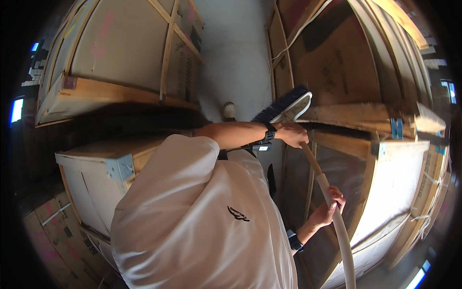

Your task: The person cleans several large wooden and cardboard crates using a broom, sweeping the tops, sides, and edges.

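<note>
A long-handled broom [285, 103] with dark blue bristles and a white metal brace reaches into the aisle ahead of me. My left hand [291, 134] is wrapped round the lower, bare wooden part of its handle, close to the head. Farther up, my right hand [332, 206] grips the handle's thicker pale sleeve [340, 236], which runs down past my right side. Both wrists wear dark bands. The bristles are next to the base of the right-hand crate; whether they touch the floor I cannot tell.
Tall wood-framed cardboard crates [130, 48] [332, 58] wall the narrow aisle on both sides. More framed crates [91, 178] [390, 192] stand close beside me, with metal corner brackets. A white cable [301, 33] hangs along the right crate. Grey floor [234, 48] runs between; one shoe [229, 110] shows.
</note>
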Demonstrator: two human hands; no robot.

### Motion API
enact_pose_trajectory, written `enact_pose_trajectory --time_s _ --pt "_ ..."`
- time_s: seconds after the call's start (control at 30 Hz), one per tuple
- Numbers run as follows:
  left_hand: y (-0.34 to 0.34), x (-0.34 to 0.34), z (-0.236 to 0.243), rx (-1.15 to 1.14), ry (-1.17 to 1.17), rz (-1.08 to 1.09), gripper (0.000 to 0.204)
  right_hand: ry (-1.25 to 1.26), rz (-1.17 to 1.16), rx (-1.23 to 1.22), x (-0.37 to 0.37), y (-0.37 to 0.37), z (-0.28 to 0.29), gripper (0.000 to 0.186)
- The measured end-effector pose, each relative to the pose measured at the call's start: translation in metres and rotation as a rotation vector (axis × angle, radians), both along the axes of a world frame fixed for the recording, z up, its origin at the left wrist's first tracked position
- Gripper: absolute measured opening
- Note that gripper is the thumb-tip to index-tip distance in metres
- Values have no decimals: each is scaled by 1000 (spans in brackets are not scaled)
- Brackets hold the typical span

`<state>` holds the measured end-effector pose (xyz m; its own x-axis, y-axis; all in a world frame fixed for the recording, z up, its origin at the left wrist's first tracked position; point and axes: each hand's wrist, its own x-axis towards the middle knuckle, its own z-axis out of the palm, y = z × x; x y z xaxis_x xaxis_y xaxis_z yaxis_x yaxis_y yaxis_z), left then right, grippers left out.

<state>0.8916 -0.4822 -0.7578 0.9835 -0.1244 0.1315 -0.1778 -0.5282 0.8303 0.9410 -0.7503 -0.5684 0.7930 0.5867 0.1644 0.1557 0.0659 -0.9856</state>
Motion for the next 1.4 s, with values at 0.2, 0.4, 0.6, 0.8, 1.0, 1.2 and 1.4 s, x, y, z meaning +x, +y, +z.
enact_pose_trajectory --time_s 0.2,0.4,0.6,0.8,1.0,1.2,1.4 --pt "85 -44 4 -68 -120 144 22 -94 128 -346 -31 108 -9 43" --pt "203 -94 14 -75 -195 495 30 211 264 -454 -56 256 -17 48" --pt "240 -177 14 -71 -29 836 41 258 440 -417 -73 339 -32 52" --pt "264 -212 -5 -28 33 1161 47 161 819 -485 -64 429 -46 43" --pt "264 -268 -30 -76 248 1393 37 263 1203 -443 -90 510 -72 23" --pt "219 -317 -11 -184 360 1488 9 163 1528 -362 -130 516 -75 17" --pt "174 -314 15 -230 404 1555 18 292 1724 -383 -115 523 -71 22"
